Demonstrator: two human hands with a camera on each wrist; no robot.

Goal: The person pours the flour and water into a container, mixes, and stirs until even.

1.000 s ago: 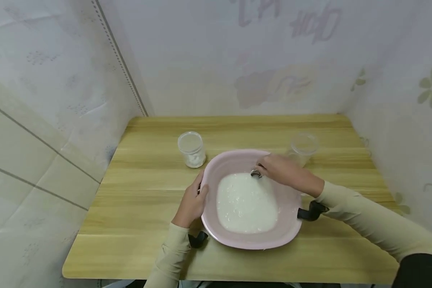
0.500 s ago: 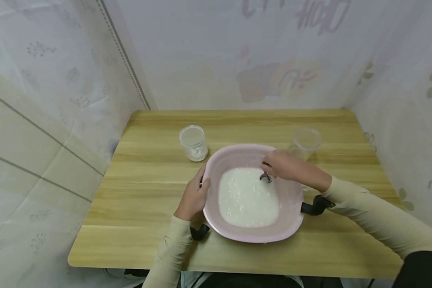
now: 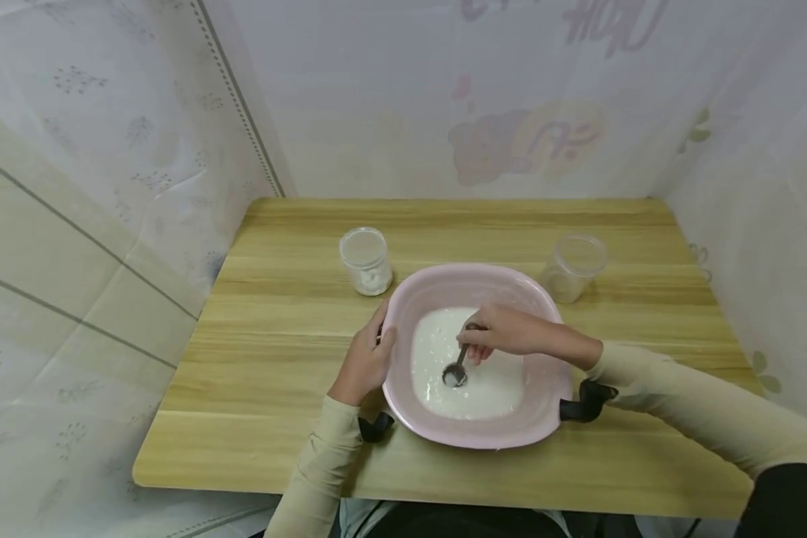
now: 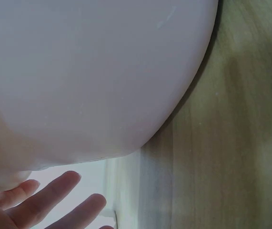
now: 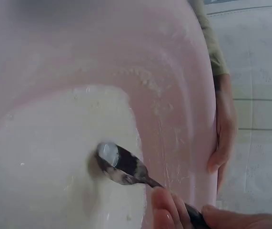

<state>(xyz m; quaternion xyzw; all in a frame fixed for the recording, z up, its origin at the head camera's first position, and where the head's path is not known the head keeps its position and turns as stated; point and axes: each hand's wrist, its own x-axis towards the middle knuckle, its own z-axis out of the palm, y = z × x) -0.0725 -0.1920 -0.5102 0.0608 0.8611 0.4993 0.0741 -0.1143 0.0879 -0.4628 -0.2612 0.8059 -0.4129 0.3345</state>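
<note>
A pink plastic basin [image 3: 410, 426] with a layer of white liquid [image 3: 437, 400] in it stands at the middle of the table. My left hand [image 3: 365, 360] holds its left rim; in the left wrist view several fingers [image 4: 55, 193] stretch out beyond the basin's outer wall. My right hand [image 3: 504, 330] reaches over the basin and grips a metal spoon [image 3: 462, 359] by its handle. The spoon's bowl [image 5: 119, 162] hangs over the liquid, with a little white stuff in it.
A clear jar [image 3: 366, 261] with white contents stands behind the basin to the left. Another clear jar [image 3: 574, 267] stands behind right. All are on a wooden table [image 3: 296, 321], with patterned cloth walls [image 3: 350, 104] around it.
My right hand has come from the basin's back right inward over the liquid, and the spoon's bowl now shows, pointing toward the front. My left hand stays on the rim. The head view has shifted slightly.
</note>
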